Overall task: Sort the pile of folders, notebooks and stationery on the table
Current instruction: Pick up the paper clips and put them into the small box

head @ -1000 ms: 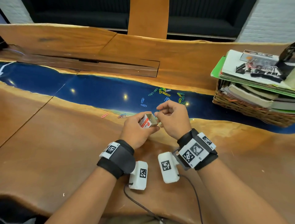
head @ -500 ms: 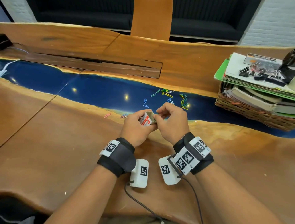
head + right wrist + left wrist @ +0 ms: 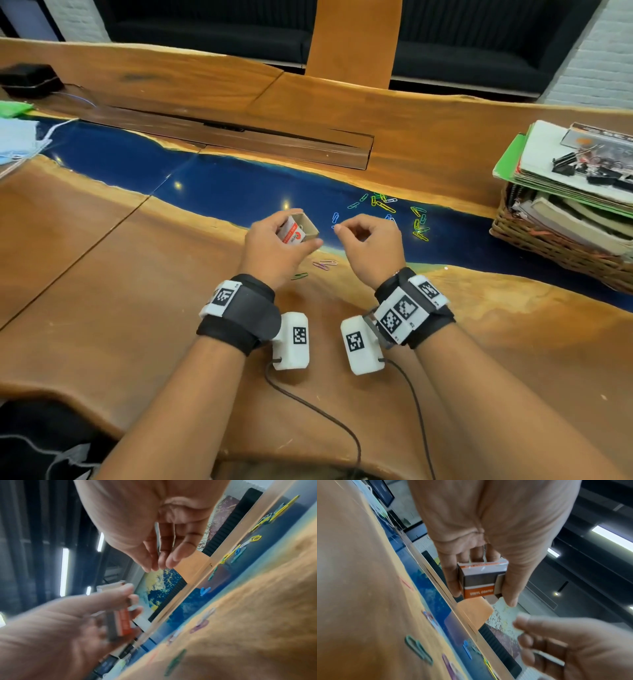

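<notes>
My left hand (image 3: 302,228) grips a small orange-and-white paper clip box (image 3: 295,233), open end up, just above the table; the left wrist view shows the box (image 3: 479,580) between thumb and fingers. My right hand (image 3: 339,229) hovers a short way right of the box with its fingertips pinched together. In the right wrist view a thin pale paper clip (image 3: 158,538) seems to lie between those fingers. Coloured paper clips (image 3: 383,205) lie scattered on the blue resin strip beyond my right hand. A few more clips (image 3: 325,264) lie on the wood between my hands.
A wicker basket (image 3: 548,246) at the right holds notebooks, topped by a stack of folders (image 3: 534,171) with black binder clips (image 3: 582,169). A pale blue mask (image 3: 17,140) lies far left, a black object (image 3: 30,80) behind it. A long recessed slot (image 3: 274,144) crosses the table's middle.
My right hand has drawn back to the right, away from the box opening. The left hand has lifted and tilted the box slightly. The head view has shifted closer.
</notes>
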`<state>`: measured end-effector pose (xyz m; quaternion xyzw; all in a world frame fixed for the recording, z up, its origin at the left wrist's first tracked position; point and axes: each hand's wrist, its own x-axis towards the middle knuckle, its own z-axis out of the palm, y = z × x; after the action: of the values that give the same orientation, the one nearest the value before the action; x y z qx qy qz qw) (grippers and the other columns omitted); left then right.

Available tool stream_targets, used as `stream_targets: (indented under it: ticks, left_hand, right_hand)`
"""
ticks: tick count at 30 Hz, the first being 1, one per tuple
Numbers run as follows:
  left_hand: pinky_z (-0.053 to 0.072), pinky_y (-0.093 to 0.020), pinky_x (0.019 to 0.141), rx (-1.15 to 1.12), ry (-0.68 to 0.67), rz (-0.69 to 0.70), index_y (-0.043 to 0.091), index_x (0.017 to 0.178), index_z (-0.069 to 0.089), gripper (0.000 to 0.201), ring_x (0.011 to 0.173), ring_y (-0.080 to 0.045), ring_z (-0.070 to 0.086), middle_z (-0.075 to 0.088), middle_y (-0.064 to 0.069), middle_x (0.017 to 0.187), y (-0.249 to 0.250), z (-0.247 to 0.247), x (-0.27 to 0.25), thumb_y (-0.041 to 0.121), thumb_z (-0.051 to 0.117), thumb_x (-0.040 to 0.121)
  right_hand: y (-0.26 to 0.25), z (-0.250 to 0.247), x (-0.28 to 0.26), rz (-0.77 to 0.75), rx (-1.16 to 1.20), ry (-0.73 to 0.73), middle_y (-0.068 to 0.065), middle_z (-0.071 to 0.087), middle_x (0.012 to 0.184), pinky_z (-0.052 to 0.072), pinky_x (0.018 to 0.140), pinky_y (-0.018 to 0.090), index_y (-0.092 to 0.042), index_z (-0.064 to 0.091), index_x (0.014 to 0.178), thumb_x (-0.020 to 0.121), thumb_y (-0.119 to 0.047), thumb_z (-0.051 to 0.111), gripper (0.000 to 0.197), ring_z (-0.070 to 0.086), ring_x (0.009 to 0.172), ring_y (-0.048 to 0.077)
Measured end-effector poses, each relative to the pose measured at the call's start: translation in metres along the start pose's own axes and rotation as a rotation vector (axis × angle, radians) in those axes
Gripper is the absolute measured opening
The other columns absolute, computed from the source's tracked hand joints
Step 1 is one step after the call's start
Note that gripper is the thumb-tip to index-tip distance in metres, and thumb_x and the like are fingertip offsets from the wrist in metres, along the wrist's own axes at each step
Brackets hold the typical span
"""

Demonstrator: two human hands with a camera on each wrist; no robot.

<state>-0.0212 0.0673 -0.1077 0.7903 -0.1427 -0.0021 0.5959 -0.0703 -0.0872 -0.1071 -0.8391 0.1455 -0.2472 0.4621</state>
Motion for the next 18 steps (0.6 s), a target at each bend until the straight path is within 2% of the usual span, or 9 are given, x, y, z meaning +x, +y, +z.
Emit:
stream_targets:
  ticks: [5, 8, 10, 14, 18]
  left_hand:
    - [0.057, -0.026, 0.081, -0.016, 0.099, -0.026, 0.023, 0.114, 0.067, 0.046, 0.094, -0.013, 0.066, 0.069, 0.004, 0.099, -0.006, -0.017, 0.007, 0.025, 0.086, 0.072]
    - [0.056, -0.024, 0.08, -0.014, 0.082, -0.031, 0.023, 0.112, 0.066, 0.044, 0.094, -0.014, 0.065, 0.069, 0.002, 0.1, -0.005, -0.013, 0.007, 0.025, 0.085, 0.073]
    - [0.056, -0.026, 0.079, -0.019, 0.058, -0.028, 0.022, 0.106, 0.066, 0.039, 0.093, -0.016, 0.065, 0.069, -0.001, 0.098, -0.004, -0.008, 0.005, 0.023, 0.086, 0.072]
    - [0.056, -0.028, 0.084, -0.035, 0.018, -0.04, 0.021, 0.115, 0.066, 0.049, 0.097, -0.016, 0.065, 0.069, 0.001, 0.101, -0.005, 0.0, 0.003, 0.023, 0.087, 0.071]
    - [0.056, -0.026, 0.083, -0.02, -0.028, -0.04, 0.024, 0.116, 0.065, 0.049, 0.097, -0.013, 0.064, 0.068, 0.005, 0.101, -0.005, 0.008, -0.003, 0.025, 0.086, 0.072]
  right_hand:
    - [0.008, 0.027, 0.016, 0.094, -0.37, -0.31, -0.006, 0.07, 0.083, 0.054, 0.074, 0.033, -0.025, 0.073, 0.082, 0.084, -0.025, 0.066, 0.008, 0.065, 0.082, 0.018]
    - [0.003, 0.035, 0.021, 0.124, -0.565, -0.406, -0.003, 0.067, 0.094, 0.046, 0.069, 0.029, -0.027, 0.07, 0.089, 0.082, -0.024, 0.066, 0.009, 0.064, 0.087, 0.022]
    - [0.003, 0.036, 0.025, 0.12, -0.65, -0.481, -0.001, 0.066, 0.1, 0.047, 0.071, 0.03, -0.026, 0.069, 0.097, 0.081, -0.024, 0.067, 0.016, 0.063, 0.091, 0.024]
    - [0.008, 0.031, 0.029, 0.138, -0.754, -0.539, 0.001, 0.067, 0.101, 0.055, 0.081, 0.037, -0.024, 0.069, 0.1, 0.082, -0.028, 0.07, 0.019, 0.065, 0.093, 0.026]
    - [0.018, 0.017, 0.029, 0.207, -0.742, -0.535, 0.005, 0.067, 0.092, 0.057, 0.08, 0.039, -0.016, 0.065, 0.095, 0.081, -0.025, 0.065, 0.017, 0.065, 0.084, 0.028]
